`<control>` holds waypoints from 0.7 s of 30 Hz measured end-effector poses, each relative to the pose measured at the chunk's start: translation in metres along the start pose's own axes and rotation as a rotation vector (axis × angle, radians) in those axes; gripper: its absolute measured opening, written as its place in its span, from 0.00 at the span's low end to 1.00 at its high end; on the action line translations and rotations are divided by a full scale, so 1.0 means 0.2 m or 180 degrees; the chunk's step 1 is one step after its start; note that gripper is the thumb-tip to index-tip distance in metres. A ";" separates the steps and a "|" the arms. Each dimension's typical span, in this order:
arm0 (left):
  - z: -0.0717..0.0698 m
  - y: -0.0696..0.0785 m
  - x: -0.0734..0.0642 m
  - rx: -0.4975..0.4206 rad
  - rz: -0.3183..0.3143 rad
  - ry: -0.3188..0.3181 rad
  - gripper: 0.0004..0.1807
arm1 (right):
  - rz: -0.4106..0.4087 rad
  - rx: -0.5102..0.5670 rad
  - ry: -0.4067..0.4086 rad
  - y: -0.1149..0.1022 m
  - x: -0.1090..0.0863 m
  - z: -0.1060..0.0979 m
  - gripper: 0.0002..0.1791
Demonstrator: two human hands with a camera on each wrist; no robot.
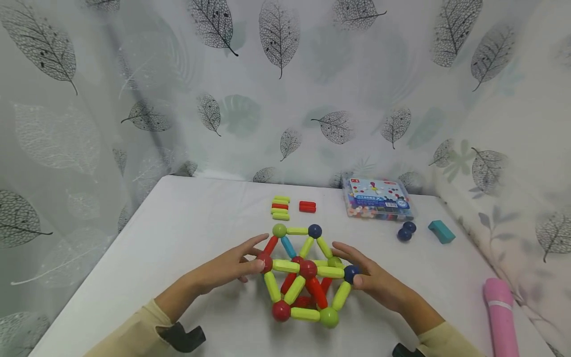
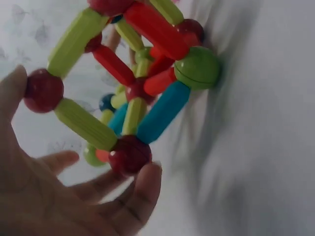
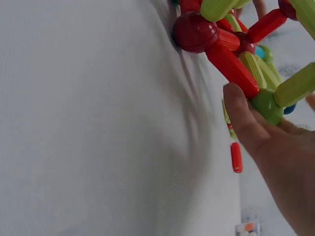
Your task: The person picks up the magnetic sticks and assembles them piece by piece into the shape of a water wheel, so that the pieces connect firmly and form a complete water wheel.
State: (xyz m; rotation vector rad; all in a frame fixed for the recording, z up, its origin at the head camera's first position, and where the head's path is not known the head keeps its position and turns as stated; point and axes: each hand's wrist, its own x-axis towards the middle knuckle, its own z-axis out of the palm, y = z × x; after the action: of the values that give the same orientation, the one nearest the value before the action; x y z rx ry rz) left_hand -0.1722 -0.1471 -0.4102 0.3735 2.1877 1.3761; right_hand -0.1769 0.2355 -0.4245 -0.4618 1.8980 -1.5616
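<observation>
A frame built of balls and magnetic rods [image 1: 308, 269] stands at the front middle of the table, with red, green and dark blue balls joined by yellow-green, red and blue rods. My left hand [image 1: 227, 267] holds its left side, the thumb on a red ball. In the left wrist view, the fingertips of that hand touch another red ball [image 2: 130, 156] lower down. From the other side my right hand [image 1: 379, 282] grips the frame, its thumb at a dark blue ball [image 1: 351, 273]. The right wrist view shows that palm under a green ball [image 3: 267, 106].
Behind the frame lie several loose yellow-green rods [image 1: 280, 216] and two red rods [image 1: 307, 209]. A clear plastic box [image 1: 379, 198] of parts sits at the back right. Near it are dark blue balls [image 1: 404, 234] and a teal block [image 1: 441, 231]. A pink roll [image 1: 501, 317] lies along the right edge.
</observation>
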 end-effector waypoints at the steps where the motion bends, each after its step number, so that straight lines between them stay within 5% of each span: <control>1: 0.00 0.00 -0.01 0.0073 0.0051 0.0022 0.48 | -0.0045 -0.0101 0.0034 0.00 0.00 0.00 0.46; 11: 0.00 -0.02 -0.04 0.0727 0.0813 0.0237 0.58 | -0.0458 -0.0904 0.0198 0.02 -0.06 0.04 0.60; 17: 0.04 -0.06 -0.07 0.0971 0.1047 0.0370 0.60 | -0.0810 -0.1576 0.0314 0.02 -0.08 0.06 0.67; 21: 0.06 -0.08 -0.06 0.0917 0.1128 0.0451 0.59 | -0.0822 -0.1608 0.0327 0.01 -0.10 0.05 0.69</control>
State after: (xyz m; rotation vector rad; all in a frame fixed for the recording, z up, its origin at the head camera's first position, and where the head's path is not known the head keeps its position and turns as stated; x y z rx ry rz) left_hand -0.1541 -0.1512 -0.4259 0.8265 2.5358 1.2924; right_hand -0.1551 0.2399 -0.4228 -0.8872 2.3949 -1.2602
